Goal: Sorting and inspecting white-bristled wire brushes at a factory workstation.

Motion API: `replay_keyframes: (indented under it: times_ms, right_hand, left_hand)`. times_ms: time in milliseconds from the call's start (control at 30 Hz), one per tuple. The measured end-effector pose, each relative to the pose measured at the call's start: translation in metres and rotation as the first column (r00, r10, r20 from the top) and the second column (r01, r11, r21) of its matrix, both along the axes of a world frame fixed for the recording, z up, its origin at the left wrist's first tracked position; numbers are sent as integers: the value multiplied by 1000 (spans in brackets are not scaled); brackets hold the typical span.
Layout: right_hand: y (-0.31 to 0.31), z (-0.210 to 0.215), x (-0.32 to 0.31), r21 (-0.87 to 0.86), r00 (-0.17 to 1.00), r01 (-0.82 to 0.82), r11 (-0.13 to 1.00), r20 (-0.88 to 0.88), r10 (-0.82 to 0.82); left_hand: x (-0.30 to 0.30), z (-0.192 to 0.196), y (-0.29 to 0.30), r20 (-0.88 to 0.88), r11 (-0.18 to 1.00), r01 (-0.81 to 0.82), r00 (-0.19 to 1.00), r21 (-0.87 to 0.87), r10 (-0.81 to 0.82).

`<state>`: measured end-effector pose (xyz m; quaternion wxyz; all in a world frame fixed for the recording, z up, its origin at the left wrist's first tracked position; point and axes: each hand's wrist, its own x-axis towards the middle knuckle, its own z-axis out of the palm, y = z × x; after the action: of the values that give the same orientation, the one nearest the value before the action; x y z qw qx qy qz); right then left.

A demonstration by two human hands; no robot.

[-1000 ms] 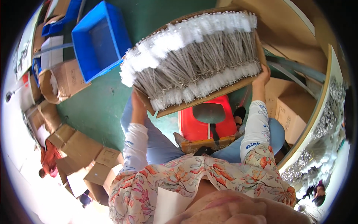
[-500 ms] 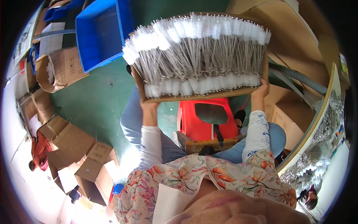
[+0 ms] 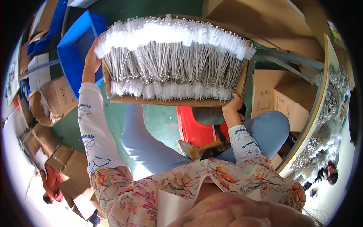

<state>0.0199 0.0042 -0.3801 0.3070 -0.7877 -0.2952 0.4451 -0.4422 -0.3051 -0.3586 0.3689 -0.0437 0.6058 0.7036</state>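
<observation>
I hold up a flat cardboard tray point(image 3: 159, 101) loaded with several rows of white-tipped wire brushes point(image 3: 174, 56). My left hand point(image 3: 90, 60) grips the tray's left edge, beside the blue bin. My right hand point(image 3: 232, 105) grips its near right corner from below. The tray is lifted above my knees and a red stool point(image 3: 196, 128). Both forearms wear white printed sleeves.
A blue plastic bin point(image 3: 73, 49) sits on the green floor at left, with open cardboard boxes point(image 3: 53, 100) around it. More cartons point(image 3: 278, 94) stand at right under a table edge point(image 3: 315, 109) that carries piles of wire brushes point(image 3: 332, 94).
The tray has swung round to the right and levelled out. My left hand has slid from its underside up to the left edge.
</observation>
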Motion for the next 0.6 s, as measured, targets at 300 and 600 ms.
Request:
replay_keyframes:
  times_ms: [300, 600]
  right_hand:
    - [6, -13, 10, -18, 995, -48, 999, -85, 46]
    - [39, -30, 0, -117, 945, 33, 993, -318, -69]
  left_hand:
    - [-27, -14, 48, 244, 972, 67, 962, 227, -123]
    - [33, -31, -36, -676, 888, 46, 631, -458, -381]
